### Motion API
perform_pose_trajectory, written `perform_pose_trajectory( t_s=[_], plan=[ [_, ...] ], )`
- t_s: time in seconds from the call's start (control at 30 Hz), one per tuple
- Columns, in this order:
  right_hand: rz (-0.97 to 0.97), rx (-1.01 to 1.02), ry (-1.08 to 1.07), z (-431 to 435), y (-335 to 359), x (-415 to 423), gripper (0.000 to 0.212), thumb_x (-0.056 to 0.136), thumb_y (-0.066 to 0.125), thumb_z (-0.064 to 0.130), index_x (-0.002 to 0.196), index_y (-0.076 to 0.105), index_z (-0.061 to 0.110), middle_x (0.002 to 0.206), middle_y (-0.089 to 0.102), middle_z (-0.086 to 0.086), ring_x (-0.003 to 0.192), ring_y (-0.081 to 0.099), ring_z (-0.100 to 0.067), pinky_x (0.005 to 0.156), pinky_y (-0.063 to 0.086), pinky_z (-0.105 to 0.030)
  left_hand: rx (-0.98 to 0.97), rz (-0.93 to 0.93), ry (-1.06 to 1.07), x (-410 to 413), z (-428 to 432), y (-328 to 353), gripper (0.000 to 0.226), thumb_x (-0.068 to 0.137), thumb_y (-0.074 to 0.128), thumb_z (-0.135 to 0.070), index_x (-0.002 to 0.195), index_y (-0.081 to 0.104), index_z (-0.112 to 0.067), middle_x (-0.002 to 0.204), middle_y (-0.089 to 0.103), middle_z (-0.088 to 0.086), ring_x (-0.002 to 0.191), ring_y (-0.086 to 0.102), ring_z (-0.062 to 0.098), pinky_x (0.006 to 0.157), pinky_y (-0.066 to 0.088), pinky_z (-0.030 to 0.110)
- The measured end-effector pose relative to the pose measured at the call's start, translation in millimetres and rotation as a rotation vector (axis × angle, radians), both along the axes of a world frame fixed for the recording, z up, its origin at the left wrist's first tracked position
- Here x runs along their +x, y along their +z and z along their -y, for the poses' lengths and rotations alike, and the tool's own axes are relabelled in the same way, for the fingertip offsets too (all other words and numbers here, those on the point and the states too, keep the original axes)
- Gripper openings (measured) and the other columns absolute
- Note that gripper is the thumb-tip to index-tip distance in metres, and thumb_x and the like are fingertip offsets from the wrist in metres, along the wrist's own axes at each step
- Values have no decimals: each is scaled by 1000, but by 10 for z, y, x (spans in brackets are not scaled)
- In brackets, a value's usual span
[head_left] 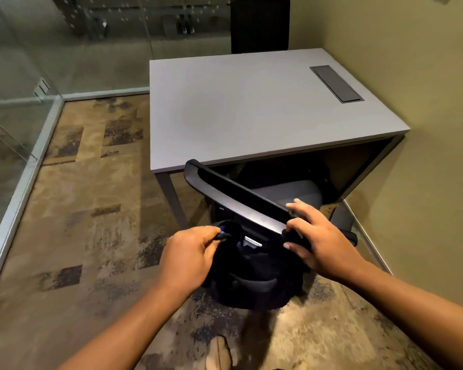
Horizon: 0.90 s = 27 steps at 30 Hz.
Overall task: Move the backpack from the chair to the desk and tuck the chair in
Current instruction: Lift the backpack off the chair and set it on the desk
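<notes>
A dark backpack hangs behind the backrest of a black office chair, on my side of it. The chair's grey seat sits partly under the grey desk. My left hand pinches a dark strap at the backpack's upper left. My right hand grips the backpack's upper right, its fingers resting against the right end of the backrest. The lower part of the chair is hidden by the backpack.
A cable hatch is set in the desk's far right. A second black chair stands behind the desk. Glass walls run along the left, a painted wall on the right. Patterned carpet spreads to the left.
</notes>
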State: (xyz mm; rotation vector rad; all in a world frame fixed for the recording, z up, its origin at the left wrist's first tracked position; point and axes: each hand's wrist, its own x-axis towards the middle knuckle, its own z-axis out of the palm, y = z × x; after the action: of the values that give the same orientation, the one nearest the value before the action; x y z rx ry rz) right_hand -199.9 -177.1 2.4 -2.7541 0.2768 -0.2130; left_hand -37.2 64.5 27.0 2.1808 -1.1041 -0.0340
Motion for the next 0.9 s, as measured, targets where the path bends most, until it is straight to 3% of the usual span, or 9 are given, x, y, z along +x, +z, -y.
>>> perform_pose_trajectory(
  t_s=[0.17, 0.3, 0.4, 0.5, 0.6, 0.77, 0.83, 0.9],
  plan=[
    [70, 58, -25, 164, 0, -400, 22, 85, 70, 25, 97, 52, 25, 145, 45, 3, 144, 31, -11, 110, 36, -27, -57, -13, -24, -329, 116, 207, 29, 72, 77, 1, 95, 75, -17, 88, 75, -2, 79, 67, 11, 73, 48, 14],
    [123, 118, -109, 367, 31, -875, 20, 86, 68, 23, 96, 51, 24, 140, 51, 6, 139, 39, -9, 105, 44, -34, -117, 2, -61, -654, 282, 371, 33, 68, 78, 8, 94, 76, -12, 86, 74, 0, 90, 60, 5, 79, 36, -2],
    [179, 124, -165, 469, 53, -1241, 16, 89, 59, 30, 103, 55, 24, 135, 54, 5, 136, 45, -10, 102, 46, -39, -156, -10, -80, -871, 415, 464, 29, 70, 78, 7, 94, 76, -10, 88, 74, -2, 89, 57, -4, 80, 39, -1],
    [190, 76, -209, 465, 26, -1565, 35, 91, 60, 32, 124, 58, 19, 142, 53, 3, 137, 45, -11, 106, 45, -41, -163, -19, -84, -1025, 502, 556, 25, 73, 75, 1, 95, 76, -11, 90, 74, -2, 89, 61, 0, 79, 42, 2],
    [180, 36, -215, 430, -41, -1954, 61, 91, 62, 42, 142, 46, 13, 153, 42, -1, 144, 35, -13, 115, 33, -34, -191, -35, -63, -1244, 665, 658, 23, 75, 68, -11, 96, 76, -14, 90, 73, -7, 87, 63, 0, 76, 43, 3],
    [38, 58, -59, 285, -258, -2385, 95, 82, 66, 62, 154, 20, 20, 164, 19, 3, 148, 23, -14, 117, 25, -31, -252, -60, -101, -1552, 846, 815, 20, 79, 67, -17, 96, 76, -22, 84, 72, -17, 77, 66, -5, 67, 48, 10],
    [9, 21, -11, 274, -354, -2457, 97, 82, 63, 66, 154, 17, 21, 165, 12, 6, 149, 19, -14, 118, 22, -33, -277, -61, -144, -1662, 908, 862, 17, 81, 68, -18, 95, 76, -23, 83, 71, -19, 76, 67, -3, 64, 52, 18],
    [23, -13, 33, 325, -418, -2472, 88, 86, 62, 57, 154, 19, 22, 165, 10, 5, 150, 17, -15, 118, 21, -32, -295, -57, -185, -1762, 962, 903, 17, 82, 68, -19, 95, 75, -25, 83, 71, -21, 76, 68, -1, 63, 55, 24]
  ],
)
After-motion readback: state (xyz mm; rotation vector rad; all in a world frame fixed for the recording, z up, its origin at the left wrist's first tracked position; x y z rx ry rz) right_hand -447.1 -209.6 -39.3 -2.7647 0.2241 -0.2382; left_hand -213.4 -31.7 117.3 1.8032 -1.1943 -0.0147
